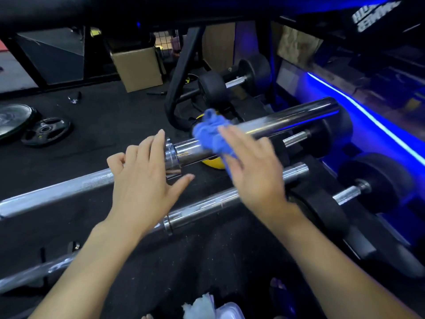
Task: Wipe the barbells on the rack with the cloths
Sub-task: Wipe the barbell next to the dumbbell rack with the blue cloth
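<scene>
The person is crouched over two barbells, and the upper barbell (264,125) has a bunched-up blue cloth (212,132) sitting on its thick chrome sleeve, close to the collar. The right hand (255,171) is blurred with its fingers fairly straight; its fingertips look to be on the cloth, but it's hard to tell if they really pinch it. The left hand (142,173) hovers loose and open by the collar, gripping nothing.

Risk-wise, that cloth is only draped on a round, slick sleeve, so with no real grip on it, it could slide off onto the floor mat (128,125). Also nothing is steadying the bar, so a firm wipe might spin the sleeve. The lower barbell (207,203) looks smeared, probably not done yet. White cloths (200,306) wait at the bottom edge.
</scene>
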